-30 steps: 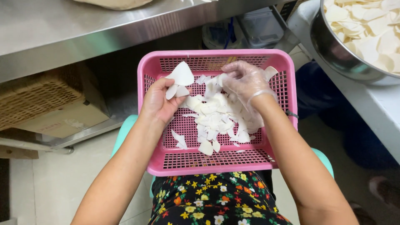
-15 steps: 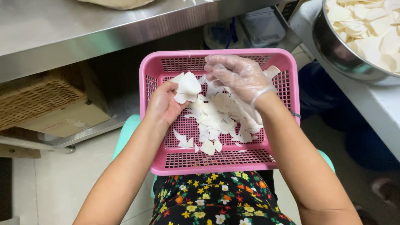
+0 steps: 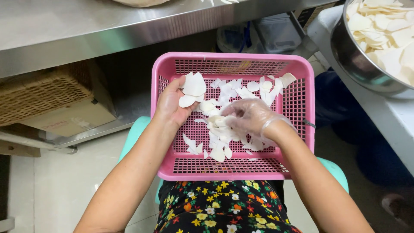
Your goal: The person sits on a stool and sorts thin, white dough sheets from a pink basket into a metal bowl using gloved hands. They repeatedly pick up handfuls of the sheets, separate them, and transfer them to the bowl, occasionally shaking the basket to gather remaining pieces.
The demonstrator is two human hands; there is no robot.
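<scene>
Sorting step: my bare left hand (image 3: 170, 103) pinched white slices (image 3: 193, 88) over the pink basket (image 3: 233, 62) while my gloved right hand (image 3: 248, 118) curled over the pile (image 3: 220, 129), the next pick probably needing a gentle pinch.

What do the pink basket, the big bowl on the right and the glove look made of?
Pink basket: moulded plastic, judging by its glossy rim and slotted mesh walls. Bowl: metal, likely stainless steel, with a mirror-like grey sheen. Glove on the right hand: thin clear plastic film, wrinkled, skin showing through.
</scene>
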